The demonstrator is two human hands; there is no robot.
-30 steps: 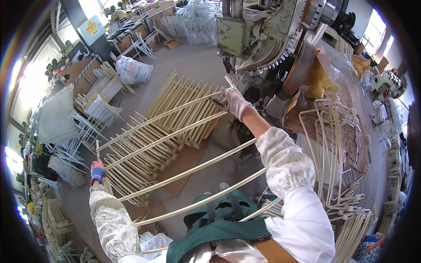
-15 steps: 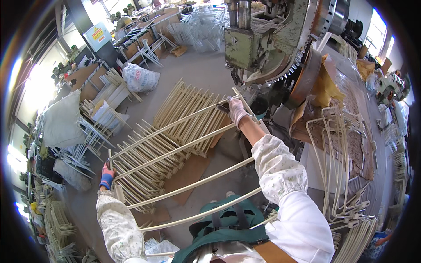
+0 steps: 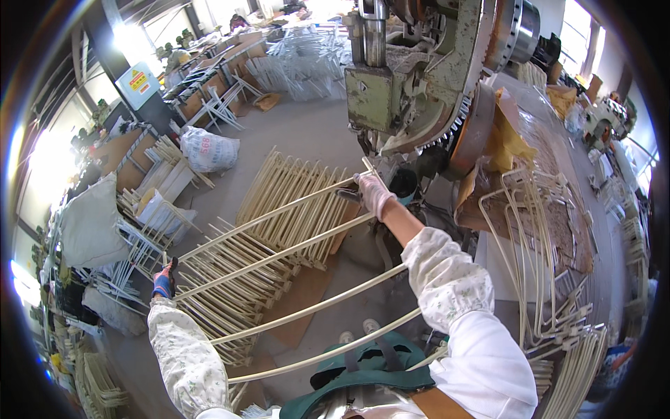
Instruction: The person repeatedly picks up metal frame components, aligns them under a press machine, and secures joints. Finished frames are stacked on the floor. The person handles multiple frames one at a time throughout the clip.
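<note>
Holds a cream frame (image 3: 314, 308) out in front of the body with both gloved hands, slanting across the view from lower left to upper right, clear of the floor. Has the left hand (image 3: 164, 281) closed on the frame's left end, in a glove of blue and pink with a dark tip. Cannot tell, at this size, the exact lie of each finger there. Has the right hand (image 3: 375, 194) wrapped narrowly, in a pale glove, around the far right corner, with a short end of the frame poking out past the knuckles. Shows at least four long, curved bars between the two sides. Wears flowered sleeves (image 3: 447, 279) on both forearms and a green apron (image 3: 391, 356) over white clothing. Looks down past the bars onto cream rods (image 3: 293, 202) lying close together in rows on the grey floor, with brown cardboard (image 3: 308, 288) next to the near row. Stands near a green machine (image 3: 377, 101) with a toothed wheel, just beyond the right hand, and a dark cup (image 3: 403, 183) below it. Has bent cream rods (image 3: 539, 251) standing bunched to the right, and a white sack (image 3: 209, 150) on the floor beyond the rows, well apart from the left hand.
</note>
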